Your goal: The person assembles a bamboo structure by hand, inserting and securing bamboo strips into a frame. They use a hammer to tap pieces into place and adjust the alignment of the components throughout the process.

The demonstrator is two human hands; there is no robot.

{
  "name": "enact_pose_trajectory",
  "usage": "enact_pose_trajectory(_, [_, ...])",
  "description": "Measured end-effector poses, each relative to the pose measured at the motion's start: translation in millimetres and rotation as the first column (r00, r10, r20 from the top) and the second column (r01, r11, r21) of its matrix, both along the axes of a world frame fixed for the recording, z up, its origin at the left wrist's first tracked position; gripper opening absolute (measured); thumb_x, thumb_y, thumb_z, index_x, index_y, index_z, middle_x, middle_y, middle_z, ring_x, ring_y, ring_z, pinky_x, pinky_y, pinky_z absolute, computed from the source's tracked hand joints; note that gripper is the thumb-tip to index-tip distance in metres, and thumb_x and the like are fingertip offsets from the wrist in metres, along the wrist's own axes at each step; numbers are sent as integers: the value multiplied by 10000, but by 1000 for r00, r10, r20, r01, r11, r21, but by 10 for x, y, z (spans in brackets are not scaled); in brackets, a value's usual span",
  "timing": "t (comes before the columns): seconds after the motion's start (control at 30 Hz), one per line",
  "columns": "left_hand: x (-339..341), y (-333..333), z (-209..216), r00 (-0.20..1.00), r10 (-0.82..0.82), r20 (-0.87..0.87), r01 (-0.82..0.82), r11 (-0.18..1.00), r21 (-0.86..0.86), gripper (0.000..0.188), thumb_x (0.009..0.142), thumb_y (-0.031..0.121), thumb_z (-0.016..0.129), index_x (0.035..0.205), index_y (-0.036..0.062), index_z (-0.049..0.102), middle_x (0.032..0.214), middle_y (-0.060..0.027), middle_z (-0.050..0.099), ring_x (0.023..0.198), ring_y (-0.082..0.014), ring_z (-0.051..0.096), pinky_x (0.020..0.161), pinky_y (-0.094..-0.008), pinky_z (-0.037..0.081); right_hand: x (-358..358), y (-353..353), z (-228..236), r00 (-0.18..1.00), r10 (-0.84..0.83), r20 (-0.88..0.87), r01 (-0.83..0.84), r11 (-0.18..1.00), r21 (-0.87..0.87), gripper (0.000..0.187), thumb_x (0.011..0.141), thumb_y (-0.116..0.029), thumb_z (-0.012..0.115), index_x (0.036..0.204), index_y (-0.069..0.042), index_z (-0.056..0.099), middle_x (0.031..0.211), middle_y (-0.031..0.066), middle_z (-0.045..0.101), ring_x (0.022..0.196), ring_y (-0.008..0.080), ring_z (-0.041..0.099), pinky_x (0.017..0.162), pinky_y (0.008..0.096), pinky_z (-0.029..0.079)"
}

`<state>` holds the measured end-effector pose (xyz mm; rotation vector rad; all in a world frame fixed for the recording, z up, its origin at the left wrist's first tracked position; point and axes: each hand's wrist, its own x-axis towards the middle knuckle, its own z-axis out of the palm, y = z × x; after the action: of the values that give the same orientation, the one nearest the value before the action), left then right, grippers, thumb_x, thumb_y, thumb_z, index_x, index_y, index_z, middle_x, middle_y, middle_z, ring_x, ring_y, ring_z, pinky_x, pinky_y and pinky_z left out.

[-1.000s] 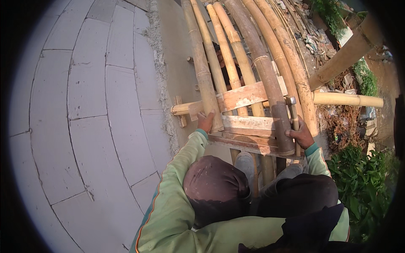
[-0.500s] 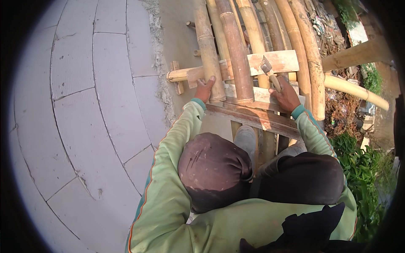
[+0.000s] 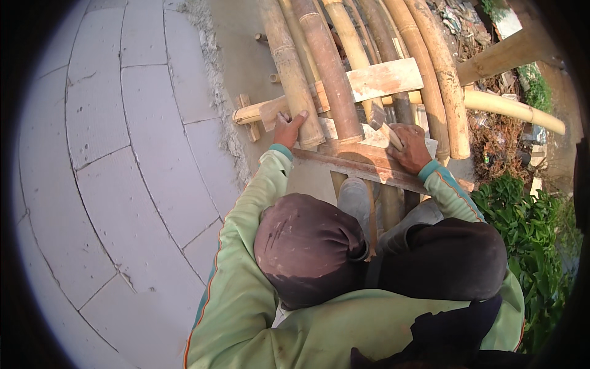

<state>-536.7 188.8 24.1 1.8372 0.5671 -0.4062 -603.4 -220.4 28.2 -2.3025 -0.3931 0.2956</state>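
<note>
My right hand (image 3: 410, 147) is closed round the wooden handle of a hammer (image 3: 388, 134). Its grey metal head lies over the lower boards, close to the end of a pale bamboo pole (image 3: 284, 52)'s darker neighbour, a brown bamboo pole (image 3: 326, 67). At the left, my left hand (image 3: 287, 130) is closed beside the pale pole's lower end, its thumb against the pole. What its curled fingers grip is hidden. A short pale board (image 3: 390, 79) crosses the poles beyond both hands, and a reddish-brown plank (image 3: 362, 161) runs across nearer to me.
A grey block wall (image 3: 101, 190) with dark joints fills the left side. More bamboo (image 3: 452, 92) extends away on the right, and one pole (image 3: 510, 111) juts sideways. Leafy plants (image 3: 522, 227) and debris lie below at right. My boots (image 3: 356, 200) stand among the poles.
My right hand has brought the hammer down, its head moving from the upper board toward the lower boards. My left hand stays beside the pale pole. The whole view has shifted slightly.
</note>
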Motion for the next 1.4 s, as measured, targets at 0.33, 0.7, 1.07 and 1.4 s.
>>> enact_pose_trajectory(0.33, [10, 73, -80, 984, 130, 121, -168, 902, 398, 574, 1079, 368, 458, 1429, -82, 527, 1256, -308, 679, 1186, -439, 651, 1038, -461, 478, 26, -71, 24, 999, 30, -28, -30, 999, 14, 613, 847, -269, 776, 1388, -54, 585, 1319, 189, 641, 1273, 377, 555, 1103, 498, 353])
enact_pose_trajectory(0.7, [-355, 189, -88, 984, -159, 85, 80, 808, 584, 611, 1074, 430, 476, 1383, -82, 599, 1300, -343, 653, 1261, -487, 601, 1069, -478, 457, 177, 24, 194, 981, 21, -191, -28, 999, -33, 502, 881, -269, 772, 1269, -39, 554, 1213, 237, 653, 1175, 442, 603, 987, 534, 464])
enact_pose_trajectory(1.07, [-874, 605, -431, 984, -173, -44, 177, 905, 387, 487, 1070, 392, 466, 1023, -32, 700, 983, -231, 713, 957, -372, 643, 905, -459, 463, 599, -226, 402, 945, 189, -268, -273, 906, -324, 434, 916, -335, 739, 1209, -104, 517, 943, 216, 718, 914, 438, 705, 785, 545, 549])
enact_pose_trajectory(1.4, [-908, 301, -165, 990, 102, -99, -81, 977, 200, 454, 1088, 358, 438, 898, -1, 640, 800, -155, 635, 779, -282, 590, 785, -419, 462, 403, -450, 506, 897, 217, -385, -305, 934, -185, 432, 918, -287, 735, 1226, -57, 536, 936, 257, 706, 917, 486, 682, 839, 575, 527])
